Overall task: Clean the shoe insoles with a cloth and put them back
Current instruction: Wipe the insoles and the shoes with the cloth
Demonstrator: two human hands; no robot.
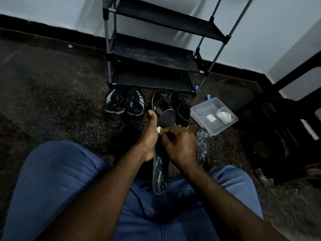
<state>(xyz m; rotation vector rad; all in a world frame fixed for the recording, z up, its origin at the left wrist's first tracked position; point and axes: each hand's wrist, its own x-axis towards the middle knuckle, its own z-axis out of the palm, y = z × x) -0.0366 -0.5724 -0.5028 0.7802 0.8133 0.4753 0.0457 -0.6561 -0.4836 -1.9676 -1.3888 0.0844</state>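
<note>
Centrally, left hand (pixel 147 136) gripping insole (pixel 167 117) edge, right fingers (pixel 167 132) pinching cloth (pixel 159 129), floor (pixel 52 101) stretching left

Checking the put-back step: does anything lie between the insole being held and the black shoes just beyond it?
Nothing visible does. The insole, held by the left hand and wiped with the cloth by the right hand, has its tip right in front of the black shoes, with nothing lying between them.

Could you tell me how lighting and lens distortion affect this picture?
Head view: dim throughout, so the black insole and shoes merge with the dark floor; the white cloth stands out; the wide-angle lens bows the skirting and tilts the rack; no glare.
</note>
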